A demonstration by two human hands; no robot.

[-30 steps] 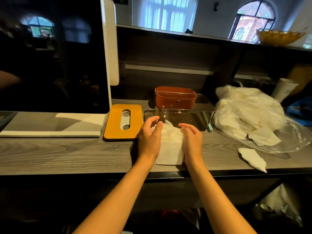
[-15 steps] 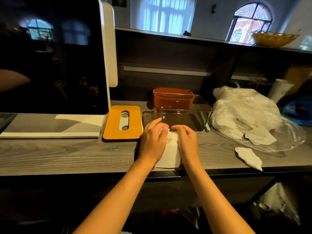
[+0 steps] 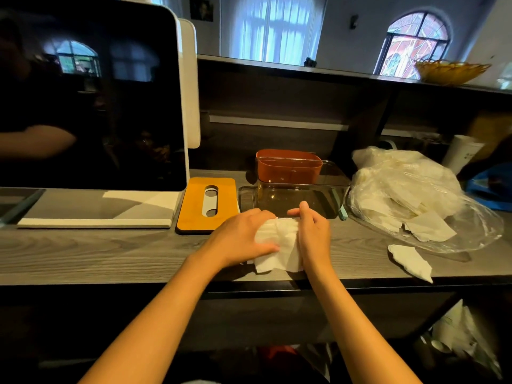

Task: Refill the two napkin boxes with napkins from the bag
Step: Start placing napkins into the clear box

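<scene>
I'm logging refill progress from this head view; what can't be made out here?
- Napkin stack: its count and far edge are covered by the left hand and right hand.
- Orange box: its inside is hidden by its own front wall.
- Bag: how many napkins are left is blurred by crumpled plastic.

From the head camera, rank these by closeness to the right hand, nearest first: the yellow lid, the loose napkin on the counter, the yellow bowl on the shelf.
Measured from the right hand:
1. Loose napkin, on the counter to its right.
2. Yellow lid, to its left, past the left hand; only slightly farther.
3. Yellow bowl, up on the shelf, far right.
</scene>
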